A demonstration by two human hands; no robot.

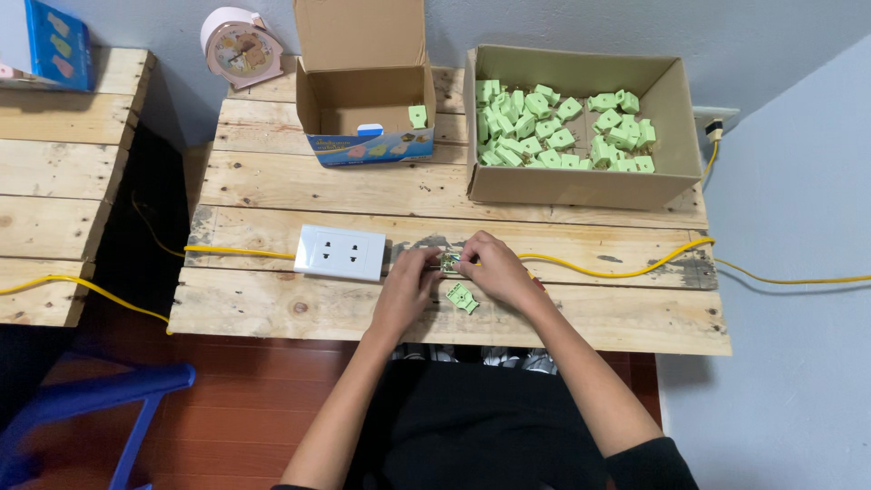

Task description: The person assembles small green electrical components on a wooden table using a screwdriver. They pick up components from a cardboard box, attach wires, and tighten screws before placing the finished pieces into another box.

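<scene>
Pinched between both hands, left hand and right hand, a small green part looked light, rigid and best gripped by its edges, another part lying just near.

Bare planks between white socket and boxes.

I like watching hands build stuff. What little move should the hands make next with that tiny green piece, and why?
Probably a small press: both hands, left hand and right hand, pinch a small part between their fingertips, so squeezing it together seems the likely move. A loose green piece lies on the wooden table just below them, within easy reach. What the part is exactly is too small to tell.
</scene>
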